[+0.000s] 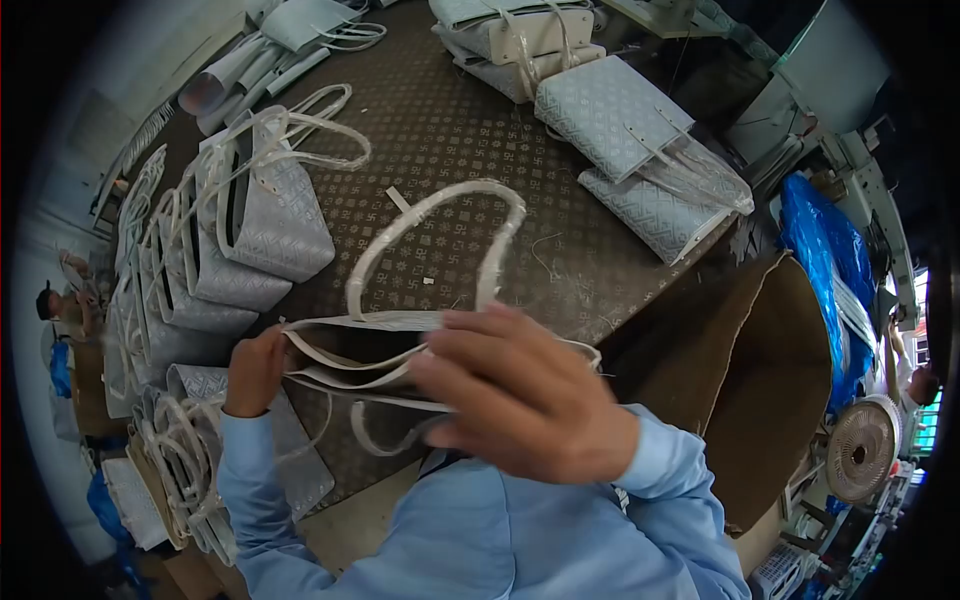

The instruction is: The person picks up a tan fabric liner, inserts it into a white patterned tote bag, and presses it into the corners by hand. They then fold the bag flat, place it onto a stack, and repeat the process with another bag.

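Leatherette, pale grey and woven-looking, makes up the pale bag [375, 352] held just in front of the person's chest in the head view, the only one there is. It lies flat with its mouth edges layered. Its handle loop [440, 212] arches up and away over the desk [450, 120], which carries a brown cover printed with a repeating geometric motif.

The left hand [255, 370] is at the bag's left end. Its grip is clenched on the edge, which looks like a way to pin that end while the layers are spread. The right hand [520, 400] lies over the right side of the mouth, back toward the camera and blurred. Its fingers [450, 372] reach across the top edges, but I cannot tell whether that grip is closed on the bag or only resting on it.

A row of bags [250, 225] of the same kind stands upright along the desk's left side, handles up and packed close. A stack of bags [610, 110] lies flat at the far right. That arrangement probably keeps two batches apart.

A brown sack [775, 370] stands open just beside the right elbow. Behind it hangs a blue plastic sheet [820, 250], with a fan [860, 450] below. Another person [60, 305] sits at the far left edge.

No brand, label or writing can be read anywhere.
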`<state>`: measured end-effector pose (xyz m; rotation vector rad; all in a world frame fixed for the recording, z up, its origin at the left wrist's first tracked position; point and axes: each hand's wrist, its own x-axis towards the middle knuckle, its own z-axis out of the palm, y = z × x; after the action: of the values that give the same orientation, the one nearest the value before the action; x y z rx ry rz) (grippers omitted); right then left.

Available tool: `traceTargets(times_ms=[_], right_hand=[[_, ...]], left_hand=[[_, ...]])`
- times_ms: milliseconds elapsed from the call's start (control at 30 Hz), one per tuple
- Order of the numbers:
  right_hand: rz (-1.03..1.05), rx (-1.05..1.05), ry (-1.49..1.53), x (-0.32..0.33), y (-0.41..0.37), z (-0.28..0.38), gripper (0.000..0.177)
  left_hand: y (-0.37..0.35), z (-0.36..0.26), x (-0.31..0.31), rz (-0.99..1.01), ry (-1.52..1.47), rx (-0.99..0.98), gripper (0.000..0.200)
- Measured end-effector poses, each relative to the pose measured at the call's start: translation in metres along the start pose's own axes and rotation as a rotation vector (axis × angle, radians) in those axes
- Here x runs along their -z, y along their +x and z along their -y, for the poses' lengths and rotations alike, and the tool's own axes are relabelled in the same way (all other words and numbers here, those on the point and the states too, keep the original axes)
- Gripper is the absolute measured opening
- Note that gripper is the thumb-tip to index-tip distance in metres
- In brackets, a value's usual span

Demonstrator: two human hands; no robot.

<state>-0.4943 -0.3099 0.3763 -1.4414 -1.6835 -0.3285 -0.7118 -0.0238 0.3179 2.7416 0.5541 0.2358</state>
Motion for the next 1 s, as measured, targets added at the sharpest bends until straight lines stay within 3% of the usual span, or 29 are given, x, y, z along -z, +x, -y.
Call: traceTargets(times_ms=[67, 100, 167, 200, 233, 300, 367, 500, 533, 600, 700, 833, 900, 1000], right_hand=[[-0.029, -0.321, 0.19, 0.051, -0.04, -0.01, 0.059], [-0.017, -0.485, 0.174, 0.058, -0.059, -0.018, 0.064], [0.007, -0.726, 0.243, 0.033, -0.097, -0.034, 0.075], [0.018, -0.81, 0.324, 0.012, -0.117, -0.038, 0.08], [0.061, -0.829, 0.388, -0.006, -0.127, -0.04, 0.089], [-0.006, -0.797, 0.456, -0.042, -0.138, -0.044, 0.09], [-0.103, -0.809, 0.59, -0.05, -0.123, -0.037, 0.093], [-0.151, -0.745, 0.614, -0.048, -0.123, -0.038, 0.092], [-0.11, -0.757, 0.604, -0.05, -0.129, -0.04, 0.093], [-0.088, -0.774, 0.59, -0.05, -0.135, -0.04, 0.093], [-0.114, -0.762, 0.512, -0.052, -0.135, -0.04, 0.092], [-0.115, -0.77, 0.544, -0.053, -0.14, -0.047, 0.092], [-0.092, -0.748, 0.66, -0.055, -0.14, -0.055, 0.093], [-0.055, -0.708, 0.631, -0.053, -0.14, -0.063, 0.092]], left_hand=[[0.001, 0.034, -0.006, -0.077, 0.049, 0.148, 0.021], [0.001, 0.033, -0.008, -0.071, 0.054, 0.164, 0.021], [0.008, 0.032, -0.004, -0.12, 0.095, 0.178, 0.021], [0.009, 0.04, -0.003, -0.046, 0.196, 0.185, 0.023], [0.009, 0.034, 0.003, -0.046, 0.212, 0.187, 0.023], [0.018, -0.003, 0.014, 0.099, 0.568, 0.282, 0.028], [0.046, -0.067, 0.019, -0.131, 0.373, -0.004, 0.034], [0.085, -0.159, -0.018, 0.054, -0.187, -0.62, 0.035], [0.094, -0.166, -0.029, 0.055, -0.189, -0.626, 0.035], [0.11, -0.17, -0.049, 0.27, -0.289, -0.688, 0.029], [0.101, -0.172, -0.057, 0.265, -0.231, -0.717, 0.023], [0.091, -0.18, -0.058, 0.299, -0.127, -0.856, 0.018], [0.091, -0.179, -0.061, 0.292, -0.164, -0.833, 0.016], [0.075, -0.186, -0.061, 0.209, 0.186, -0.875, 0.018]])
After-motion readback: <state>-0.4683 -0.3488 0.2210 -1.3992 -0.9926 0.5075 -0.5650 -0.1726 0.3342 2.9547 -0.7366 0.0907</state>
